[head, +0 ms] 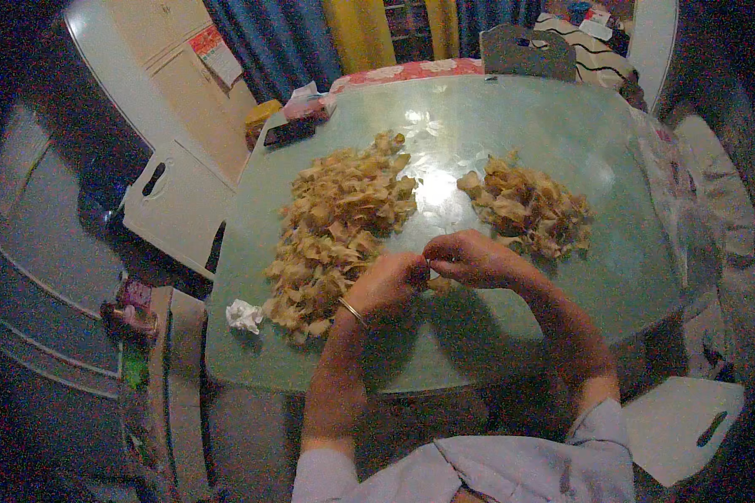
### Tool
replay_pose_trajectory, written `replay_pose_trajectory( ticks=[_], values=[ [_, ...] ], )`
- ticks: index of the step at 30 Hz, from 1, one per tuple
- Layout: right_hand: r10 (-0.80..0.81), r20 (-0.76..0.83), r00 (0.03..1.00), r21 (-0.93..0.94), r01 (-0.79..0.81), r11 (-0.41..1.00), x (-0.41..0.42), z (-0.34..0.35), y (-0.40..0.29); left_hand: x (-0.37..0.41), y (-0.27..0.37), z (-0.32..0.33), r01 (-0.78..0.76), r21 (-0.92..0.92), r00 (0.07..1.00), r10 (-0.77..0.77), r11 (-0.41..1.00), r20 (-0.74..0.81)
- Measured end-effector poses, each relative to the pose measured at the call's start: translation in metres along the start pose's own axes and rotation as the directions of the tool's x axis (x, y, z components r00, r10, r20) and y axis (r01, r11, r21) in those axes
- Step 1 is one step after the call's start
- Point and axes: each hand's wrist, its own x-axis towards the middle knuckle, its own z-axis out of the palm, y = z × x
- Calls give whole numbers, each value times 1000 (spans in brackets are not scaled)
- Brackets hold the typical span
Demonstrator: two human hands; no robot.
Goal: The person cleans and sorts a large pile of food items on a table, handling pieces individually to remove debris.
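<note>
My left hand (390,280), with a thin bangle at its wrist, meets my right hand (472,258) above the near middle of the glass-topped table (610,276). Thumbs and fingertips of both hands are pinched together; whatever may lie between them is hidden or too small to make out. To the left, partly behind my left hand, spreads a large heap of dried, curled yellow-brown pieces (340,207). A smaller heap of similar pieces (535,207) lies beyond my right hand. Just below the fingers, a loose piece (440,286) rests on the glass.
A crumpled white tissue (245,315) sits at the table's left edge. At the far left corner are a tissue pack (306,107) and a dark phone-like object (289,133). Chairs surround the table, including a white one (176,201) and a grey one (528,53).
</note>
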Motion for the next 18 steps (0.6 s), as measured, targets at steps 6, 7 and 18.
replay_pose_trajectory(
  ticks=[6, 7, 18],
  values=[
    [109, 65, 992, -81, -103, 991, 8, 24, 10, 6, -15, 1, -200, -139, 979, 193, 970, -63],
    [111, 51, 992, -102, -105, 989, 10, 28, 13, 6, -14, 0, -197, -164, 980, 187, 967, -70],
    [95, -601, 793, -496, -464, 734, -12, -44, 27, 20, -25, -5, 403, 532, 715, 107, 745, -691]
  ],
)
